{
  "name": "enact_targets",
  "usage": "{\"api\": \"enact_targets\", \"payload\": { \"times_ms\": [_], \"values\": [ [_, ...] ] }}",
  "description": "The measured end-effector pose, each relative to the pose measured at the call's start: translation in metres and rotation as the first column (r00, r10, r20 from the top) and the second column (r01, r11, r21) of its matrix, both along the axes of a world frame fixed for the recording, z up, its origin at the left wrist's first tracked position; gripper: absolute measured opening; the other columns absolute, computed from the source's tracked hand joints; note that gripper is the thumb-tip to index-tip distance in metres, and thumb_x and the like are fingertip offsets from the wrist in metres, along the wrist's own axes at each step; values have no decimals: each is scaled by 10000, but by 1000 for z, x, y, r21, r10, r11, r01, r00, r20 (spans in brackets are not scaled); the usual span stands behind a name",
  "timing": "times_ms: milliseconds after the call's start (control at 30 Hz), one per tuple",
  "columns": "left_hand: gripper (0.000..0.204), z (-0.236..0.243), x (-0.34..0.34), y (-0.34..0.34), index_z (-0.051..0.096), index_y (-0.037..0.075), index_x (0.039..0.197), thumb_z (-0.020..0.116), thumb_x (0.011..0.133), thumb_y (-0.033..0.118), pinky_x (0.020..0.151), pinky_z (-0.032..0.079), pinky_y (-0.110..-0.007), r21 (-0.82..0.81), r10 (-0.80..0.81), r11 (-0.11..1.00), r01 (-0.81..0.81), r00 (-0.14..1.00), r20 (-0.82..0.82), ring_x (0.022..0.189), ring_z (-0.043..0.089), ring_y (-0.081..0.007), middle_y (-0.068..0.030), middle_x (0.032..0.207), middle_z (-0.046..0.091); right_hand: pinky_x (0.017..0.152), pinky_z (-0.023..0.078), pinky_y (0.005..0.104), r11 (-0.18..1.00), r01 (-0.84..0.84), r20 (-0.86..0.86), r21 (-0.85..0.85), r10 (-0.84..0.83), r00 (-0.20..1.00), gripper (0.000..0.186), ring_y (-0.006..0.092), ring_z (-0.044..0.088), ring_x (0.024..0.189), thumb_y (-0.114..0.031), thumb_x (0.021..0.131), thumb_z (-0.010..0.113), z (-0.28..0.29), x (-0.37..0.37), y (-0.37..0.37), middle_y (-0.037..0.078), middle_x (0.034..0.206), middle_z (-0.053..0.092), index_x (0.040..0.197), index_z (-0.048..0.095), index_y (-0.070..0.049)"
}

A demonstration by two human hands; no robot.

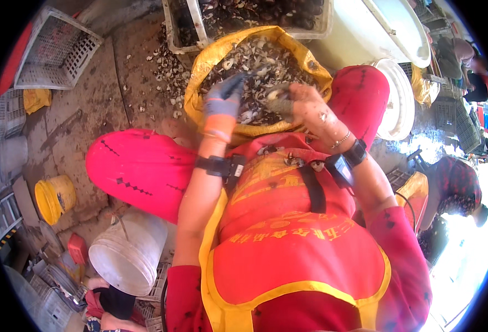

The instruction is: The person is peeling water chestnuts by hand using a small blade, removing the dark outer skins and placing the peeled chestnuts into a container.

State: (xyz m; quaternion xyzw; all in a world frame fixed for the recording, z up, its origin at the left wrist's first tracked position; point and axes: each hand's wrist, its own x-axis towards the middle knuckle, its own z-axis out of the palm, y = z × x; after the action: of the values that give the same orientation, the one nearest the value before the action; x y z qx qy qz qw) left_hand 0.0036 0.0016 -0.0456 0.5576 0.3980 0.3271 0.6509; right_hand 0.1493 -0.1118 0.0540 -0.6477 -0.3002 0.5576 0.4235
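The left hand, in a grey and dark blue cloth glove with an orange cuff (222, 100), hangs over the bag with bent fingers. It is blurry, so I can't tell if it holds anything. The right hand (306, 108) curls its fingers by a small grey-green lump (280, 99). I can't tell if that is a shell or a glove tip, or if it is gripped.

The broken, pale and dark shells (249, 113) sit right under both hands, in the wide bag with a folded yellow rim (213, 48). I think the hands are in the middle of working on one small piece. The next move probably calls for a firm pinch and steady fingers.

Past the bag stands a pale plastic crate (326, 22) with dark, shell-like lumps (255, 14) in it. Loose white shell bits (163, 66) lie on the floor just beside the bag. A big cream tub (354, 33) stands to the right. Far left are a round yellow bucket (64, 193) and a big white bucket (150, 238); I can't see what they hold.
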Motion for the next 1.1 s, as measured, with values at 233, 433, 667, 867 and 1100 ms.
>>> {"api": "enact_targets", "payload": {
  "times_ms": [233, 433, 667, 867, 1100],
  "values": [
    [248, 25, -6, 2, 720, 126, 1041, 620, 843, 16, 748, 481, -282, 567, -103, 805, 174, 982, -156, 852, 610, -187, -81, 936, 647, 570, 400, 192, 979, 100, -14, 177, -99, 995, 366, 41, 507, 656, -21, 766, 581, 3, 11, -2, -16, 839, 606, 1124, 542, 43],
    [277, 55, -5, -7, 719, 117, 1049, 612, 827, -10, 781, 481, -279, 795, -144, 562, 228, 974, -177, 880, 604, -182, -62, 964, 647, 698, 463, 219, 976, 55, -41, 213, -47, 998, 413, 56, 543, 828, 60, 751, 537, 7, 16, -1, 9, 973, 604, 1162, 506, 52],
    [320, 59, -6, -9, 718, 167, 1065, 640, 802, 3, 762, 497, -331, 825, -118, 545, 147, 988, -98, 796, 602, -279, -101, 906, 635, 763, 483, 224, 948, 70, -105, 310, -39, 994, 411, 108, 586, 916, 57, 764, 557, 11, 9, -1, 63, 1091, 603, 1172, 506, 58],
    [237, 4, -17, 17, 688, 51, 1094, 588, 880, 45, 816, 470, -232, 154, -47, 985, 74, 984, -170, 910, 645, -120, -63, 1021, 710, 676, 478, 228, 980, 25, 41, 198, -34, 999, 396, 114, 588, 867, -72, 826, 648, 20, 6, 0, 88, 1059, 610, 1180, 508, 38],
    [281, 39, -7, 1, 707, 143, 1086, 624, 837, 44, 733, 475, -289, 550, 15, 834, 45, 994, -104, 756, 606, -179, -44, 913, 697, 661, 515, 321, 919, 349, -639, 181, -160, 752, 472, 203, 611, 847, -252, 841, 658, -31, 30, -7, 103, 1111, 611, 1204, 492, 0]
  ]
}}
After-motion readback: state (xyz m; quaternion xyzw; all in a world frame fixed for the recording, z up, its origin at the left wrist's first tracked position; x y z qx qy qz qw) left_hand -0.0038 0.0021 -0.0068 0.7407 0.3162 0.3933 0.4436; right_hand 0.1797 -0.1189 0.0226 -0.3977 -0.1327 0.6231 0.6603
